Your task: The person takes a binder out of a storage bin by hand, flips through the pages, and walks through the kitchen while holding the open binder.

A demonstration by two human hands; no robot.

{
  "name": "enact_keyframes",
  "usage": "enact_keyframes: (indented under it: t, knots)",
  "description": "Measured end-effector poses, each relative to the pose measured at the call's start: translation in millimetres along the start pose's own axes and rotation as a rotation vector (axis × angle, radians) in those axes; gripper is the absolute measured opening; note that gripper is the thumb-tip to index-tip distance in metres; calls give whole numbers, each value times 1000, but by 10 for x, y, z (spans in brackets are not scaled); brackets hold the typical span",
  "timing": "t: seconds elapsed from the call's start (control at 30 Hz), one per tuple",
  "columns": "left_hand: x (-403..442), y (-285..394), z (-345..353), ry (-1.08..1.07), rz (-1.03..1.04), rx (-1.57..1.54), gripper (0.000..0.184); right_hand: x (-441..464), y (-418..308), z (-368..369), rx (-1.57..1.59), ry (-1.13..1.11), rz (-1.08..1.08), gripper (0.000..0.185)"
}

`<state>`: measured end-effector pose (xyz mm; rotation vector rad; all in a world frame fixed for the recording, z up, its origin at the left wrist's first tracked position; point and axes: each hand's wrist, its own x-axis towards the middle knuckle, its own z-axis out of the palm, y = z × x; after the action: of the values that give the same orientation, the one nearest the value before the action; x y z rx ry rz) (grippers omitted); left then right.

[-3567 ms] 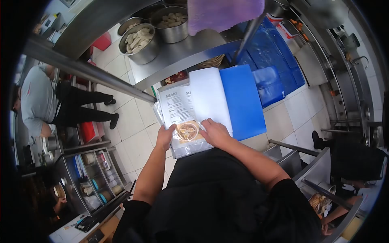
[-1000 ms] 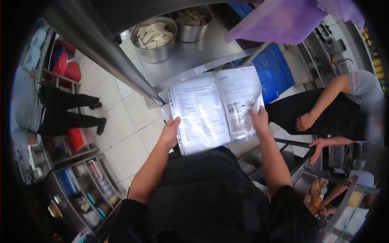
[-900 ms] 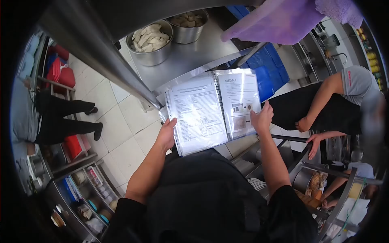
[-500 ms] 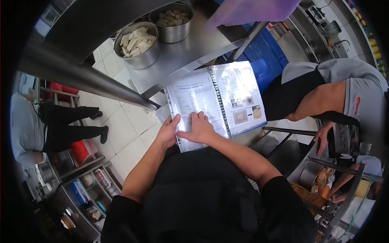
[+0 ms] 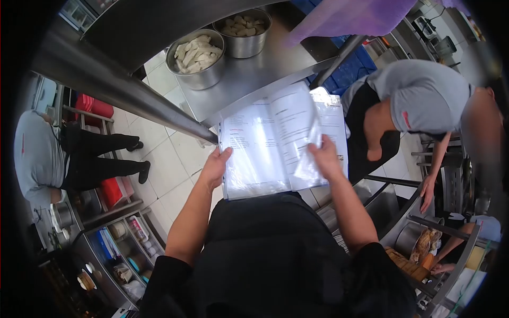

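An opened binder (image 5: 249, 153) with printed sheets in clear plastic sleeves lies in front of my body, just below a steel shelf. My left hand (image 5: 213, 168) grips its left edge, thumb on top of the page. At the other side, my right hand (image 5: 327, 157) pinches a plastic page sleeve (image 5: 297, 135) by its outer edge. That sleeve is partly lifted and bends, with glare over some of its print. Under it, another page (image 5: 334, 119) of the binder shows at the right.
Two steel pots, one with pale strips (image 5: 199, 55) and one with rounded pieces (image 5: 243, 27), stand on the steel shelf (image 5: 265, 69). A metal post (image 5: 159, 106) slants at left. One co-worker (image 5: 419, 100) bends close at right; another person (image 5: 40, 153) stands at left.
My right hand has moved right, from the left page to the sleeve it now holds. Different pages show. The co-worker at right has bent further into view.
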<state>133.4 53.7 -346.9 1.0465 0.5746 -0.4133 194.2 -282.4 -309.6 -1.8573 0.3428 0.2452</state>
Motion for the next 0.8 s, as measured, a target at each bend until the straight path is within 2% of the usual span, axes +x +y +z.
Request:
enact_keyframes:
  t: [0.07, 0.2, 0.23, 0.33, 0.37, 0.5, 0.8]
  knots:
    - [-1, 47, -66, -21, -13, -5, 33, 111, 245, -351, -3, 37, -11, 49]
    - [-3, 49, -210, -38, -39, -27, 34, 119, 468, -874, -119, 83, 148, 50]
    - [23, 17, -235, -49, -48, -34, 34, 112, 517, -965, -158, 67, 163, 61]
    - [84, -65, -312, -71, -93, -52, 37, 159, 613, -1003, -577, 278, 257, 82]
    - [104, -99, -329, -71, -102, -65, 37, 196, 713, -1028, -630, 273, 270, 98]
    - [100, -198, -361, -59, -137, -66, 38, 274, 998, -1044, -564, 208, 302, 103]
    - [72, -237, -270, -11, -183, -117, 40, 166, 946, -1166, -527, 180, 325, 87]
